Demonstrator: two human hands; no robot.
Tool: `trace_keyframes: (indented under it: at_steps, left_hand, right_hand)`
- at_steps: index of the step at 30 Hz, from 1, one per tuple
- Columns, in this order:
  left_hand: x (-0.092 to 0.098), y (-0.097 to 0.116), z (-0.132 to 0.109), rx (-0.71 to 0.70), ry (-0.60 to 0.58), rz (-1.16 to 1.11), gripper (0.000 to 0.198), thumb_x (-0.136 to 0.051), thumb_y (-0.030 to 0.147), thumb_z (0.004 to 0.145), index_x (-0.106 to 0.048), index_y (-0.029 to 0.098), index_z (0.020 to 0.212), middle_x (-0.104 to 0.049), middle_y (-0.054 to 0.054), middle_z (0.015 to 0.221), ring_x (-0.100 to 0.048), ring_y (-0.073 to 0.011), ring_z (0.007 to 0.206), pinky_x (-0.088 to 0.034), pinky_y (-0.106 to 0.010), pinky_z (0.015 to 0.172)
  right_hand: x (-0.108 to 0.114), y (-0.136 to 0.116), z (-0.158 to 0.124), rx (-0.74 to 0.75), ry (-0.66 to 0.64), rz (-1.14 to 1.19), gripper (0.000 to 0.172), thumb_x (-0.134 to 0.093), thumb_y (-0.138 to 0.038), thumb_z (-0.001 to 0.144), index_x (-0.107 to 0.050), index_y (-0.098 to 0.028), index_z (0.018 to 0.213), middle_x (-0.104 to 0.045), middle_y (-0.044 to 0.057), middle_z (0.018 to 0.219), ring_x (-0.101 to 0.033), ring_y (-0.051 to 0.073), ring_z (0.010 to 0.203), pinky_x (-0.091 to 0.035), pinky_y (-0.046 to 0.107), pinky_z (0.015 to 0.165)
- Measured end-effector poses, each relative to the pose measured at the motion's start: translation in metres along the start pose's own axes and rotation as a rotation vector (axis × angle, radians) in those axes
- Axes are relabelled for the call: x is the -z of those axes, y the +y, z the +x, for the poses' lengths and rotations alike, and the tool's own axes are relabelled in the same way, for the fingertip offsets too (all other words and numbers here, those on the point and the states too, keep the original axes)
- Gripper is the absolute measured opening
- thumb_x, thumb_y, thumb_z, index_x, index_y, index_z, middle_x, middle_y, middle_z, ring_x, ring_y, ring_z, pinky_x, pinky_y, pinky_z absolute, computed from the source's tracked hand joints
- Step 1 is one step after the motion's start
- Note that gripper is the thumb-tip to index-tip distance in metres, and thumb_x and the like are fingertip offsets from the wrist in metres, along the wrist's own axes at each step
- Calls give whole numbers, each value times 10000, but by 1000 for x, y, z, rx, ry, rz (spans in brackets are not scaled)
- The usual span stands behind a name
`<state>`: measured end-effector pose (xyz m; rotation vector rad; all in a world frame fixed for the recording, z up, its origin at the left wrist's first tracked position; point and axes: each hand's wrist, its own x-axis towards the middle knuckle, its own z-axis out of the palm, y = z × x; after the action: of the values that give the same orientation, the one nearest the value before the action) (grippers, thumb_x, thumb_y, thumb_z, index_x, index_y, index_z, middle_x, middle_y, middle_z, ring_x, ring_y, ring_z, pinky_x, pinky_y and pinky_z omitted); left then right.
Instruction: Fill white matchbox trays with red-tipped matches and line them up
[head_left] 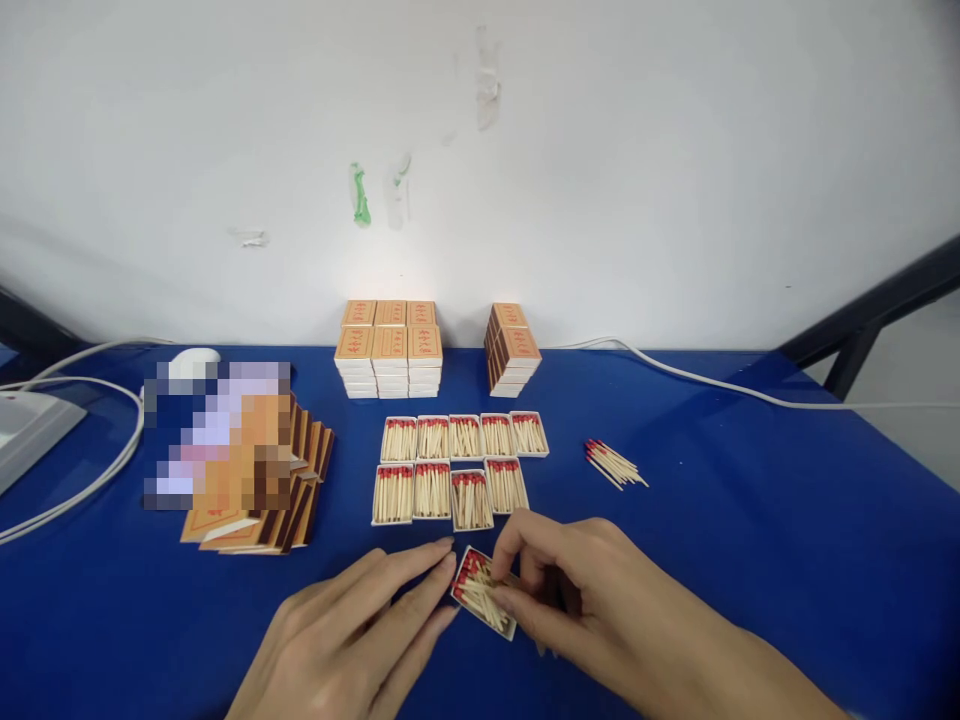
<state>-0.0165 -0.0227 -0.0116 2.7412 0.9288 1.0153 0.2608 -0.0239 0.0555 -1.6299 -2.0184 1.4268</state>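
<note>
A small white matchbox tray [508,630] lies tilted at the front middle, filled with red-headed matches [472,578] that sit unevenly. My left hand [352,625] steadies its left corner, fingers stretched forward and thumb low against the side. Over the tray's right side my right hand [577,590] is curled, thumb and index finger pinched at the matches inside. A few pale stick ends show under that hand; whether they are held or lying there, I cannot tell. Just behind, filled trays [431,490] stand in two rows, heads pointing away from me.
Loose matches [615,464] lie in a small pile to the right. Stacked orange matchboxes [388,345] and a smaller stack [513,345] stand by the wall. Matchbox sleeves [300,510] are heaped at left, beside a blurred patch. White cables [675,380] cross the blue table [712,580].
</note>
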Motion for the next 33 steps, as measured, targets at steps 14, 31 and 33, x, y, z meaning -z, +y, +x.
trace_keyframes:
  at_steps: [14,31,33]
  left_hand:
    - [11,9,3,-27,-74,40,432,-454,119,1189,-771,278,1435,-822,-33,1389,-858,-147,1107,-672,-255,1045]
    - [9,14,15,181,-67,-96,337,-585,150,1023,-611,233,1349,-798,-75,1283,-740,-101,620,-699,-239,655]
    - [8,14,16,179,-56,-117,321,-582,153,1024,-611,221,1336,-800,-88,1245,-733,-101,606,-629,-201,523]
  right_hand:
    - [-5,1,6,-9,23,55,232,-665,-528,1080,-648,-305,1143,-688,-43,867,-582,155,798,-444,257,661]
    - [-25,4,9,225,196,-356,103,-656,-301,967,-613,-219,1012,-769,52,913,-668,196,720,-364,308,597]
    - [-24,5,10,252,200,-342,111,-676,-303,963,-616,-219,1004,-766,51,926,-661,188,734,-383,301,609]
